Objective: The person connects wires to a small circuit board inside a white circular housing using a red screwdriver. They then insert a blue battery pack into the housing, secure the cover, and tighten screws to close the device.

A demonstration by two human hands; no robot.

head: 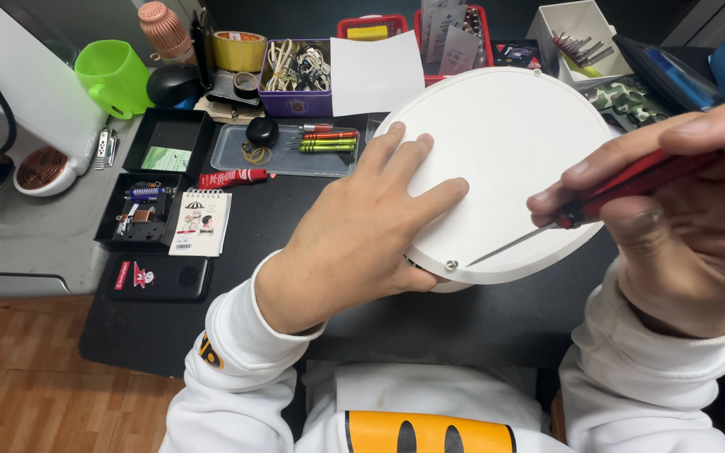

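Observation:
A round white device lies flat on the black desk mat in front of me. My left hand rests palm down on its left part, fingers spread over the surface. My right hand grips a red-handled screwdriver; the thin metal shaft slants down to the left, and its tip meets a small screw near the device's front rim.
A clear tray with several screwdrivers lies behind my left hand. Black boxes, a small notepad and a red tube sit at left. A green cup, tape roll, purple cable box and red baskets line the back.

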